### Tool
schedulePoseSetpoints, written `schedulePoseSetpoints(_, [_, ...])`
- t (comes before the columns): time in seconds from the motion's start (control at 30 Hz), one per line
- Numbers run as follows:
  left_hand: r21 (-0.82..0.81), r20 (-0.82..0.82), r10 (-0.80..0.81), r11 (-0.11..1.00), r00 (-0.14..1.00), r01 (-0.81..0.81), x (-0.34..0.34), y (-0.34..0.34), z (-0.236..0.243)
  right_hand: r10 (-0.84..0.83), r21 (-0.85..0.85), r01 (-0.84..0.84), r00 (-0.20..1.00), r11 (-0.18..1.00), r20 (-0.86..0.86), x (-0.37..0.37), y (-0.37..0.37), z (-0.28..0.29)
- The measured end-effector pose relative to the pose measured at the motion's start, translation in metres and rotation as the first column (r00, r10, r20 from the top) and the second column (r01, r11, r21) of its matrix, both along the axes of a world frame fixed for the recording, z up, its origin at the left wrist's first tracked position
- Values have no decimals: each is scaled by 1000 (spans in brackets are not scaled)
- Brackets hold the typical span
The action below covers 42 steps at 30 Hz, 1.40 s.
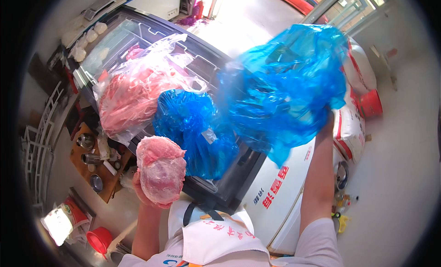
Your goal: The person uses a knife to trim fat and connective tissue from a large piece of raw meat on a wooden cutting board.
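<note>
A chunk of pale pink, frosty-looking raw meat [161,171] rests in my left hand [143,193], whose fingers curve round its left and lower side. Over the right part of the freezer, my right hand [329,116] holds up a large, crumpled blue plastic bag [285,88]; the fingers are mostly hidden behind the film. A second blue plastic bag [188,129] lies bunched on the chest freezer [257,175], just beyond the meat. Next to it, a clear plastic bag [138,88] is full of pink meat pieces.
Several white knotted bags [87,39] lie at the freezer's far left. A wooden table [110,182] with metal jars stands to the left, with a red basin [99,239] below. White sacks [351,134] and a red bucket [370,103] are at the right.
</note>
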<state>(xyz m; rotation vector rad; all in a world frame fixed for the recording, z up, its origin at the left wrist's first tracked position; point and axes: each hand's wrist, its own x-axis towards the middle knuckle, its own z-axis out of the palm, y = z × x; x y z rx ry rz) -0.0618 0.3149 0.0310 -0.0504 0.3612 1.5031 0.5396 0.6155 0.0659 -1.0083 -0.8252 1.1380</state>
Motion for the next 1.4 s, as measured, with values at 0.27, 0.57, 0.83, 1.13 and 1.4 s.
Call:
schedulePoseSetpoints(0.27, [-19,57,15,1000,998,-14,30,21,-4,-31,-313,-25,985,949,-171,-85,20,-160])
schedulePoseSetpoints(0.57, [-42,-46,94,995,995,-95,111,52,17,142,-195,-316,788,928,-599,-73,51,-146])
schedulePoseSetpoints(0.83, [-5,-106,175,984,979,-177,145,46,39,291,319,-213,931,924,-221,6,114,72])
schedulePoseSetpoints(1.13, [-32,-276,189,978,942,-205,129,32,35,452,-201,-680,213,706,866,-271,93,-69])
schedulePoseSetpoints(1.4, [-117,-279,141,977,950,-180,125,32,22,501,-249,-605,293,757,814,-289,1,-219])
